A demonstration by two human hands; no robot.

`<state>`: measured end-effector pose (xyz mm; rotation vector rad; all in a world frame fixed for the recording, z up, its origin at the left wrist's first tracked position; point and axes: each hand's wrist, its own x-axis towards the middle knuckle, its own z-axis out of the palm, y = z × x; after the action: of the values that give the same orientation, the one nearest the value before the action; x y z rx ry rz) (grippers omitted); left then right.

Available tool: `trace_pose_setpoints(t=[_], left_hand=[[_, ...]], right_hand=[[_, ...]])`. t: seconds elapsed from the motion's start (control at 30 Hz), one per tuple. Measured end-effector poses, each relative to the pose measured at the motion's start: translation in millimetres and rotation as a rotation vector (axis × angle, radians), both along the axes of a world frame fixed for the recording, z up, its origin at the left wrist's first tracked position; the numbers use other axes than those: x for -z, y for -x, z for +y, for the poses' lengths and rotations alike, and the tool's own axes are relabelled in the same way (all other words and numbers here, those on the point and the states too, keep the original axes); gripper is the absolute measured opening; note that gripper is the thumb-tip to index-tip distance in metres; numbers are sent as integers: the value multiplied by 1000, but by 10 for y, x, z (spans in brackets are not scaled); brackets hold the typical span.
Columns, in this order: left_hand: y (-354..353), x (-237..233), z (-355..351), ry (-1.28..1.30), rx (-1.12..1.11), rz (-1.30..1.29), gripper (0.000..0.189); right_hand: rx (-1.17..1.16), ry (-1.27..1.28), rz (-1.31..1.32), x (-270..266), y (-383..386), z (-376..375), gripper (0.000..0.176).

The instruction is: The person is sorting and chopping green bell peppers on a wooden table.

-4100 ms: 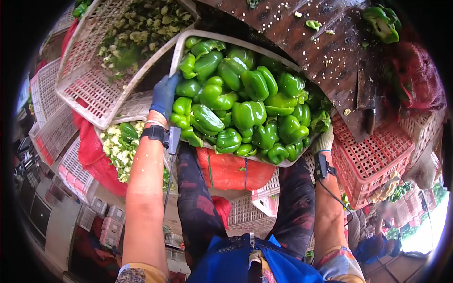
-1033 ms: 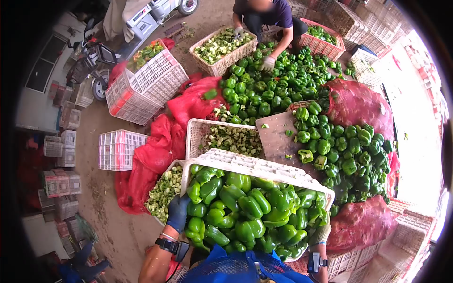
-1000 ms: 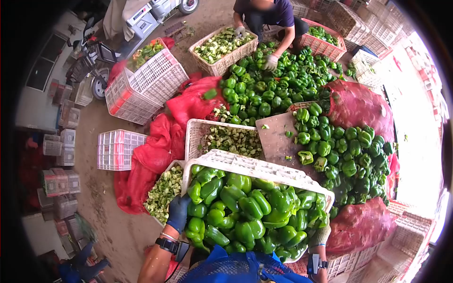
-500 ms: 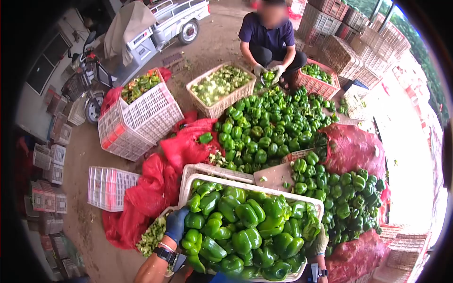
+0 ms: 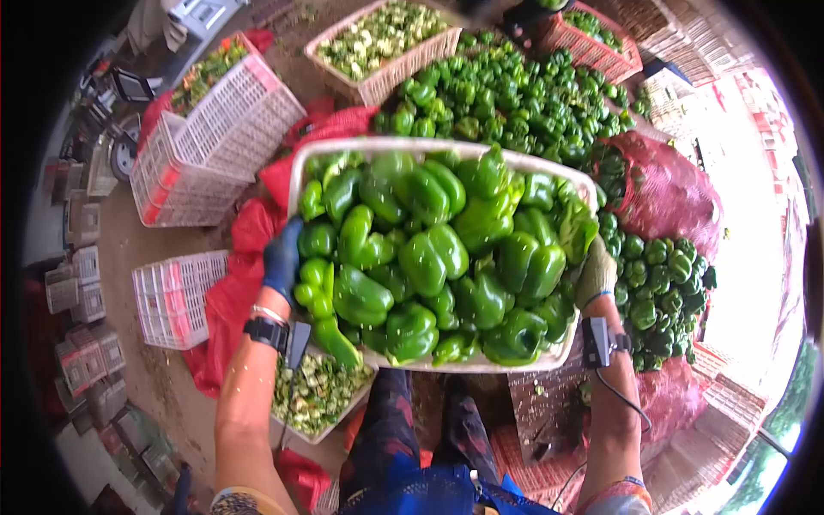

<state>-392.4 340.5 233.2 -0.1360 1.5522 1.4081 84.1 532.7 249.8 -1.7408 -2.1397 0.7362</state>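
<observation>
A pale rectangular crate full of green bell peppers is held up in front of my body, above my legs. My left hand, in a dark blue glove, grips the crate's left side. On its right side is my right hand, in a pale grey-green glove. Both hands have their fingers wrapped round the crate's ends, partly hidden by the rim and peppers. One long pepper piece hangs over the near left edge.
Loose peppers lie heaped beyond the crate. Around them are a red mesh sack, white crates, a tub of pale cut pieces and red netting. Another tub and a board lie near my legs.
The crate of peppers has risen off its lower spot with both my hands on it. My view has tilted down, showing my legs, and the other person is mostly out of view.
</observation>
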Motion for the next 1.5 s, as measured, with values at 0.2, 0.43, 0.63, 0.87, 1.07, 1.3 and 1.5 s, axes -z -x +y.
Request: trace_pose_setpoints(t=[0.2,0.43,0.63,0.87,1.07,1.3,1.5], left_hand=[[362,290,172,76,125,109,36],[798,460,702,334,396,554,39],[635,255,1009,-9,249,211,28],[507,-64,898,-45,413,40,40],[938,36,649,-95,546,-76,57],[1336,-106,-203,259,435,178,75],[712,-498,-1158,228,360,29,82]], right_hand=[[676,375,820,87,195,124,31],[700,403,806,194,174,150,37],[823,429,985,475,13,-55,44],[892,491,990,249,127,-111,44],[625,707,1378,375,-75,-86,46],[840,601,1074,21,-144,-348,35],[1088,436,840,-20,-973,-1046,35]])
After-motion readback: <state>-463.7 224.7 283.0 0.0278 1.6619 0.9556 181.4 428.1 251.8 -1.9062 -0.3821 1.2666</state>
